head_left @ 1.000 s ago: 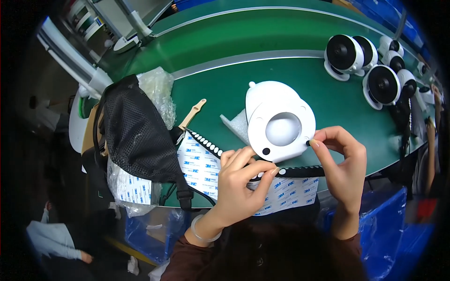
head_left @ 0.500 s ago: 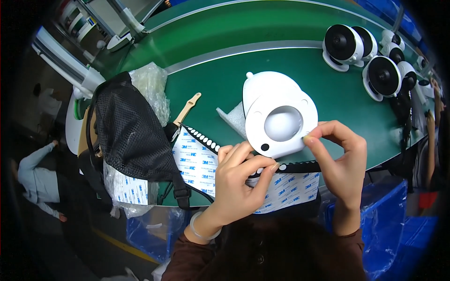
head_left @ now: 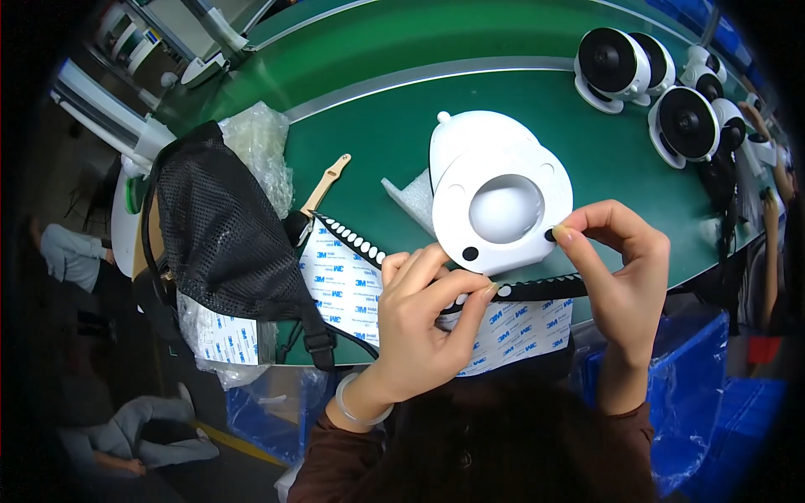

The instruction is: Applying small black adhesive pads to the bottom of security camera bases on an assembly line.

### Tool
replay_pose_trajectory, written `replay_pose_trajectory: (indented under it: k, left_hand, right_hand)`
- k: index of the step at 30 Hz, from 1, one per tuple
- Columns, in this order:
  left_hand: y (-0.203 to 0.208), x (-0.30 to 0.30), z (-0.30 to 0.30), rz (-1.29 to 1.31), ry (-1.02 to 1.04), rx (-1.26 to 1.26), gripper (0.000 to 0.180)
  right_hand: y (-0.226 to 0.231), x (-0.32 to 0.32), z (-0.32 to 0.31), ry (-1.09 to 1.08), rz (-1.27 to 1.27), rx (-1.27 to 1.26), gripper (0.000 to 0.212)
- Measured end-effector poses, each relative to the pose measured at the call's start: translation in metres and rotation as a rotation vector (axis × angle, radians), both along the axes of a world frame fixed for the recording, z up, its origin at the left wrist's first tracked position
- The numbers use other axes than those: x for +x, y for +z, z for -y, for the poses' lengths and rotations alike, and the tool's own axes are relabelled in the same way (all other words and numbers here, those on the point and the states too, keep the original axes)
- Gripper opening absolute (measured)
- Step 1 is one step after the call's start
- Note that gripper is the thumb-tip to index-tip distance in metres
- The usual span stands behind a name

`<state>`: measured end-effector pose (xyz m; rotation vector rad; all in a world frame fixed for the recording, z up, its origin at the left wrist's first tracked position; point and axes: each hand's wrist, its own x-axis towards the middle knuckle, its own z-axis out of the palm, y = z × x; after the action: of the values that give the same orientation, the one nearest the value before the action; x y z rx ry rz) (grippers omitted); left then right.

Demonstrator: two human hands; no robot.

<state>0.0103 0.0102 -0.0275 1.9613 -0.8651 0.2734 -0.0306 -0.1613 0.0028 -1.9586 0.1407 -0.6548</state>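
Observation:
A white, camera-like housing (head_left: pixel 486 132) lies on a foam piece (head_left: pixel 412 201), its ring-shaped base (head_left: pixel 450 214) with a large round opening facing up. One black round pad (head_left: pixel 470 253) is stuck on the base at its lower left. At the base's lower right, my right hand (head_left: pixel 625 281) pinches a second black pad (head_left: pixel 550 235) against the surface. My left hand (head_left: pixel 419 323) is closed with thumb and forefinger on a black strip of round pads (head_left: pixel 545 290), just below the base. Under it lies a white backing sheet (head_left: pixel 524 335) with blue print.
A black mesh bag (head_left: pixel 222 226) and clear plastic wrap (head_left: pixel 260 142) lie at the left, beside a light wooden tool (head_left: pixel 327 183). Several white cameras with black fronts (head_left: pixel 608 63) stand at the far right. Blue plastic-lined bins (head_left: pixel 688 394) sit below the table edge.
My right hand has brought a black pad onto the base's lower right. The left hand stays on the strip. In the background at left, people have shifted.

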Motion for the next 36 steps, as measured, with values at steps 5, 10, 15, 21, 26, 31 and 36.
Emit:
replay_pose_trajectory:
  k: [5,10,15,21,26,31,36]
  left_hand:
    - [0.000,0.000,0.000,0.005,-0.005,0.006,0.007]
    - [0.000,0.001,0.001,0.004,-0.011,0.007,0.007]
    - [-0.002,0.001,0.000,-0.001,-0.007,-0.003,0.006]
    - [0.001,0.000,0.001,-0.008,-0.001,-0.003,0.005]
    - [-0.001,-0.001,0.000,0.003,0.012,-0.007,0.005]
    - [-0.002,-0.001,0.004,0.012,0.008,0.001,0.005]
    - [-0.002,-0.002,0.002,-0.008,0.008,-0.006,0.007]
  right_hand:
    - [0.000,-0.001,-0.003,-0.038,0.020,-0.065,0.006]
    - [-0.002,0.001,-0.001,0.000,0.023,-0.017,0.007]
    - [-0.001,0.001,-0.003,-0.005,-0.002,0.064,0.007]
    - [0.000,0.001,0.004,0.052,-0.078,0.192,0.008]
    - [-0.013,-0.004,-0.010,-0.109,0.166,-0.156,0.012]
    - [-0.023,-0.006,-0.009,-0.207,0.369,-0.527,0.016]
    - [-0.022,-0.005,-0.015,-0.208,0.301,-0.355,0.014]
